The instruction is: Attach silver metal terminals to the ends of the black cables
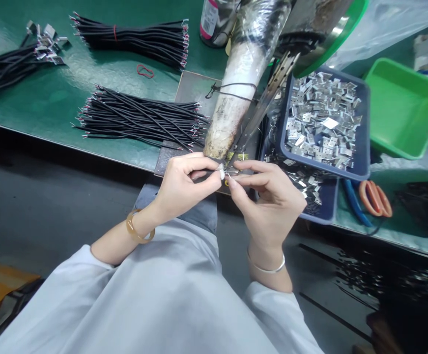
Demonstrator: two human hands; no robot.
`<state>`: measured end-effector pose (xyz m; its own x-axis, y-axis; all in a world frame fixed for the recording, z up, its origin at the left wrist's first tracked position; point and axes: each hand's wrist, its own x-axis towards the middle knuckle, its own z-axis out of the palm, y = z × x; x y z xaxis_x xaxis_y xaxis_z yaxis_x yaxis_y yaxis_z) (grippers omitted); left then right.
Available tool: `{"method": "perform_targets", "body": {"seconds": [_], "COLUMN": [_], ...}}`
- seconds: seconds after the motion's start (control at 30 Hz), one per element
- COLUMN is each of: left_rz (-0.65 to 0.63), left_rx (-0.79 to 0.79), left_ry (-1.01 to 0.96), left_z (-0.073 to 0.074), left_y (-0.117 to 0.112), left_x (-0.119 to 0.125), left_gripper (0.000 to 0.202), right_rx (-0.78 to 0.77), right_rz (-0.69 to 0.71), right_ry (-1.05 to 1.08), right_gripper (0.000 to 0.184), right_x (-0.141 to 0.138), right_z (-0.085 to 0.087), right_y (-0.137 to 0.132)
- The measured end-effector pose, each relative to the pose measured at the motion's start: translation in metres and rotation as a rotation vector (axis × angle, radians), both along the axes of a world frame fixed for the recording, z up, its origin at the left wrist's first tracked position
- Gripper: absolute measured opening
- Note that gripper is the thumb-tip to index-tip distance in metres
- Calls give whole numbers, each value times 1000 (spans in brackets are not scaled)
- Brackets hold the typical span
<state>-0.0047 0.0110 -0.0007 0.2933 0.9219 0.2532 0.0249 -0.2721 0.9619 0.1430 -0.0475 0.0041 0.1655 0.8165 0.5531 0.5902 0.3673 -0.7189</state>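
My left hand (179, 187) is closed in a pinch on a small whitish piece (221, 171) at the table's front edge. Close beside it on the right, the fingertips of my right hand (272, 196) are also pinched together; whatever is between them is too small to make out. Both hands are just below the lower end of a thick white tube (228, 98) wrapped in clear film. A perforated metal strip (269, 91) slants down toward my fingers. Left of the tube lies a loose pile of black cables (140, 118) with stripped wire ends.
A blue tray (365, 118) of small metal brackets sits over another blue tray (331, 206). A green bin (401, 108) and orange-handled tool (376, 198) are at right. Behind the pile lie a tied cable bundle (136, 42), a red band (145, 71) and cables with brackets (11, 69).
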Motion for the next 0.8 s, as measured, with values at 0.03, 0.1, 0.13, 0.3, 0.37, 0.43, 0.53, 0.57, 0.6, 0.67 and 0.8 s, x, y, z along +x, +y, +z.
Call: {"method": "perform_targets", "body": {"seconds": [0.03, 0.1, 0.13, 0.3, 0.37, 0.43, 0.53, 0.57, 0.6, 0.67, 0.8], "left_rz": [-3, -12, -16, -20, -21, -19, -13, -11, -7, 1, -43], "left_rx": [-3, -15, -22, -53, -63, -69, -66, -62, -58, -53, -103], "left_ry": [7, 29, 41, 60, 55, 43, 15, 5, -3, -14, -7], "left_z": [0, 0, 0, 0, -1, -1, 0, 0, 1, 1, 3], "left_y": [0, 1, 1, 1, 0, 0, -1, -1, -1, -1, 0], "left_x": [0, -1, -2, -2, -2, -1, 0, 0, 0, 1, 1], "left_gripper": [17, 17, 17, 17, 17, 17, 17, 16, 16, 16, 16], "right_rx": [-7, -29, -40, -66, -60, -44, -14, -9, -6, -10, -39], "right_rz": [10, 33, 41, 14, 6, 8, 10, 10, 11, 15, 33], "right_ry": [6, 21, 26, 9, -8, -10, 11, 20, 27, 33, 42], "right_gripper": [15, 15, 15, 12, 12, 13, 15, 16, 16, 16, 15], "right_x": [0, 1, 2, 2, 2, 1, 1, 0, 0, 1, 4], "right_z": [0, 0, -1, -2, -2, -2, -2, -1, -1, -1, -2], "right_y": [0, -1, -1, -1, -1, -1, -1, -1, -1, -1, -5]}}
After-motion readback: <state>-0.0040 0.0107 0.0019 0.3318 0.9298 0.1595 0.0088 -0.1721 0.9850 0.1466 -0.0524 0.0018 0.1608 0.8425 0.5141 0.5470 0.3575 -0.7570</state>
